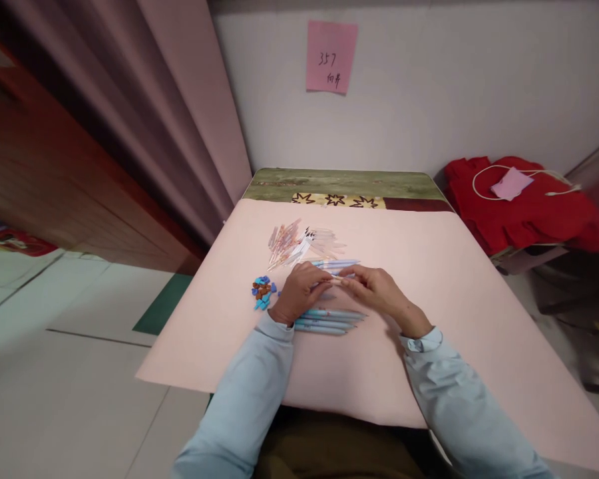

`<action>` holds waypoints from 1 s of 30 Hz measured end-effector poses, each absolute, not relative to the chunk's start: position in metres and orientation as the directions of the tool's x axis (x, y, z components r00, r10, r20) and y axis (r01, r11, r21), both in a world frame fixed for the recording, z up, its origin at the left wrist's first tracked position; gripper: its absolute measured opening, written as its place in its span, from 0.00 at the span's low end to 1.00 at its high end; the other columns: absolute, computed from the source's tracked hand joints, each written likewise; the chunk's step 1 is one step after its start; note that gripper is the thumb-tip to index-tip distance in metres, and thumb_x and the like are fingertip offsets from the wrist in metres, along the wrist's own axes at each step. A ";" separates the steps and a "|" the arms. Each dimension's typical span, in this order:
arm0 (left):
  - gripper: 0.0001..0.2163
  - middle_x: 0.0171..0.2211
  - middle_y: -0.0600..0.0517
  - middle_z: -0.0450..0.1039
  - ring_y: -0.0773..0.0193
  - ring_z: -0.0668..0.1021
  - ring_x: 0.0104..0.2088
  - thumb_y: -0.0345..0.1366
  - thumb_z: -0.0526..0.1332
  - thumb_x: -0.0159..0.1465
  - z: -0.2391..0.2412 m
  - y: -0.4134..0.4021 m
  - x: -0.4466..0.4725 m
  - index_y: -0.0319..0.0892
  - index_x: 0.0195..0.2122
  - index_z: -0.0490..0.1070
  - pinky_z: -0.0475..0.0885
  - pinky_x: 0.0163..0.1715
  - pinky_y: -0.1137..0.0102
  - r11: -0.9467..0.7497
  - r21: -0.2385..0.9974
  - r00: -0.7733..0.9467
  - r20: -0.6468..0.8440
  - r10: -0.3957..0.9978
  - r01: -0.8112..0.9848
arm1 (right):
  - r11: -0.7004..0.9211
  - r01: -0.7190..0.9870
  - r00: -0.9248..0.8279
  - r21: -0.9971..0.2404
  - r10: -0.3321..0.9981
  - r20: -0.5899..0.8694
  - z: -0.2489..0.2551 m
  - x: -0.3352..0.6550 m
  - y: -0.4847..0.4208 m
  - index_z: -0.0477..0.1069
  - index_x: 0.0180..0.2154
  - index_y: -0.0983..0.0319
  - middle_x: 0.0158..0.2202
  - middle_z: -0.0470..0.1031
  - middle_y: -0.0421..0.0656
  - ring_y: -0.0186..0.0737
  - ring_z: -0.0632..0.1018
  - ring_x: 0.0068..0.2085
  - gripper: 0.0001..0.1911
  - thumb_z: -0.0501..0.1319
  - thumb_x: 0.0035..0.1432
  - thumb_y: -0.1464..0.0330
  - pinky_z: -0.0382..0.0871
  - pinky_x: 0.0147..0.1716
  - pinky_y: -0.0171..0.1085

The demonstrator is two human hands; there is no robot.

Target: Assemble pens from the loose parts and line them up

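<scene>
My left hand [307, 287] and my right hand [374, 287] meet over the middle of the paper, fingers pinched at either end of a slim pale pen part [336, 281]. The fingers cover most of it, so its exact kind is unclear. Just beyond the hands lie blue pens [347, 263]. Closer to me, several light-blue pens [329, 321] rest side by side, partly behind my left hand. Left of that hand is a small heap of blue and brown plastic pieces [263, 291].
Behind the hands are a pile of thin orange-tinted pen parts [284, 241], white pieces with dark tips [302, 246] and clear tubes [328, 243]. Pale paper [429, 266] covers the table [379, 181]. A red cloth [524, 219] with a white cable lies at right; a curtain [190, 113] hangs left.
</scene>
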State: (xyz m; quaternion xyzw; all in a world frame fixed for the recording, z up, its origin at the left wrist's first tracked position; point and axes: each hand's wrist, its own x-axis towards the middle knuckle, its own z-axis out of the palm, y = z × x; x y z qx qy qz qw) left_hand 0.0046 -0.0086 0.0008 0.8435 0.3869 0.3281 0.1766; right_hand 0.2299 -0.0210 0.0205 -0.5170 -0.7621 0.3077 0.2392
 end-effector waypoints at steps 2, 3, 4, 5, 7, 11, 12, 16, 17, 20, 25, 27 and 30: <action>0.09 0.34 0.50 0.78 0.59 0.75 0.38 0.41 0.57 0.69 0.002 -0.009 0.005 0.45 0.41 0.75 0.68 0.43 0.62 -0.648 0.551 0.497 0.420 0.760 0.525 | 0.305 0.647 -0.399 -0.699 0.917 0.032 0.021 0.230 -0.021 0.78 0.34 0.58 0.22 0.72 0.38 0.34 0.69 0.24 0.21 0.53 0.66 0.54 0.57 0.26 0.33; 0.10 0.33 0.50 0.77 0.59 0.74 0.38 0.40 0.56 0.70 0.003 -0.010 0.006 0.45 0.40 0.75 0.68 0.43 0.62 -0.654 0.551 0.501 0.424 0.755 0.519 | 0.319 0.643 -0.414 -0.697 0.910 0.034 0.021 0.230 -0.020 0.78 0.32 0.58 0.22 0.72 0.38 0.34 0.69 0.25 0.22 0.52 0.67 0.54 0.57 0.27 0.32; 0.10 0.33 0.50 0.77 0.59 0.74 0.37 0.40 0.55 0.70 0.003 -0.010 0.006 0.45 0.40 0.75 0.68 0.42 0.62 -0.658 0.551 0.503 0.428 0.751 0.513 | 0.332 0.634 -0.424 -0.699 0.904 0.044 0.022 0.230 -0.020 0.77 0.31 0.59 0.23 0.72 0.38 0.34 0.69 0.25 0.22 0.52 0.67 0.55 0.57 0.27 0.32; 0.10 0.33 0.50 0.77 0.59 0.74 0.37 0.40 0.55 0.70 0.004 -0.010 0.007 0.45 0.40 0.74 0.68 0.42 0.62 -0.662 0.553 0.506 0.432 0.747 0.506 | 0.346 0.625 -0.431 -0.700 0.900 0.061 0.022 0.229 -0.020 0.77 0.30 0.59 0.23 0.73 0.38 0.34 0.69 0.26 0.22 0.52 0.67 0.55 0.57 0.27 0.32; 0.10 0.33 0.50 0.76 0.59 0.74 0.37 0.40 0.55 0.70 0.004 -0.010 0.007 0.44 0.39 0.74 0.68 0.42 0.62 -0.668 0.562 0.505 0.443 0.741 0.487 | 0.383 0.617 -0.438 -0.688 0.893 0.104 0.023 0.228 -0.020 0.76 0.29 0.60 0.24 0.73 0.39 0.34 0.68 0.26 0.21 0.53 0.67 0.56 0.57 0.28 0.32; 0.07 0.32 0.50 0.76 0.60 0.73 0.37 0.39 0.57 0.69 0.002 -0.009 0.008 0.44 0.39 0.74 0.68 0.41 0.63 -0.676 0.594 0.477 0.485 0.733 0.437 | 0.427 0.612 -0.424 -0.666 0.888 0.179 0.024 0.225 -0.019 0.76 0.30 0.60 0.28 0.76 0.41 0.35 0.71 0.29 0.18 0.56 0.66 0.57 0.58 0.30 0.33; 0.07 0.32 0.50 0.76 0.60 0.73 0.37 0.39 0.58 0.68 0.002 -0.009 0.007 0.44 0.38 0.74 0.68 0.41 0.64 -0.675 0.602 0.467 0.492 0.735 0.428 | 0.432 0.605 -0.419 -0.669 0.887 0.194 0.024 0.224 -0.020 0.77 0.31 0.60 0.28 0.76 0.42 0.35 0.71 0.30 0.17 0.57 0.66 0.57 0.59 0.31 0.33; 0.07 0.32 0.50 0.76 0.60 0.74 0.37 0.40 0.60 0.68 0.002 -0.010 0.008 0.44 0.38 0.74 0.68 0.40 0.64 -0.662 0.623 0.417 0.516 0.748 0.417 | 0.391 0.594 -0.363 -0.703 0.910 0.199 0.023 0.224 -0.021 0.76 0.31 0.60 0.26 0.75 0.40 0.34 0.69 0.28 0.17 0.59 0.64 0.56 0.58 0.29 0.32; 0.08 0.32 0.50 0.76 0.60 0.74 0.37 0.41 0.60 0.68 0.002 -0.010 0.008 0.44 0.38 0.74 0.68 0.40 0.64 -0.659 0.622 0.409 0.518 0.751 0.422 | 0.370 0.603 -0.351 -0.706 0.919 0.181 0.023 0.225 -0.021 0.76 0.30 0.60 0.25 0.74 0.39 0.33 0.68 0.26 0.18 0.58 0.64 0.55 0.57 0.28 0.32; 0.10 0.31 0.50 0.76 0.60 0.74 0.36 0.43 0.58 0.69 0.005 -0.011 0.010 0.44 0.38 0.74 0.67 0.42 0.62 -0.657 0.602 0.423 0.503 0.754 0.454 | 0.335 0.624 -0.368 -0.706 0.923 0.113 0.021 0.227 -0.020 0.76 0.28 0.60 0.21 0.70 0.37 0.32 0.66 0.25 0.21 0.55 0.66 0.55 0.54 0.26 0.32; 0.12 0.31 0.50 0.75 0.60 0.73 0.37 0.43 0.55 0.71 0.007 -0.012 0.009 0.44 0.38 0.74 0.66 0.42 0.62 -0.670 0.537 0.481 0.466 0.743 0.513 | 0.374 0.570 -0.401 -0.732 0.904 0.149 0.020 0.226 -0.019 0.75 0.27 0.61 0.23 0.71 0.39 0.33 0.68 0.26 0.21 0.55 0.66 0.57 0.57 0.27 0.32; 0.12 0.31 0.50 0.75 0.60 0.73 0.37 0.42 0.53 0.71 0.007 -0.012 0.009 0.43 0.38 0.74 0.65 0.42 0.62 -0.669 0.518 0.483 0.463 0.743 0.533 | 0.409 0.540 -0.386 -0.736 0.897 0.215 0.022 0.224 -0.019 0.76 0.30 0.60 0.26 0.74 0.40 0.34 0.70 0.28 0.18 0.57 0.65 0.56 0.59 0.30 0.32; 0.12 0.30 0.50 0.74 0.60 0.72 0.36 0.41 0.53 0.72 0.007 -0.011 0.008 0.43 0.38 0.74 0.65 0.41 0.63 -0.663 0.524 0.465 0.473 0.748 0.534 | 0.450 0.508 -0.358 -0.735 0.886 0.295 0.025 0.225 -0.020 0.76 0.35 0.59 0.32 0.77 0.43 0.37 0.74 0.34 0.14 0.62 0.62 0.55 0.63 0.34 0.33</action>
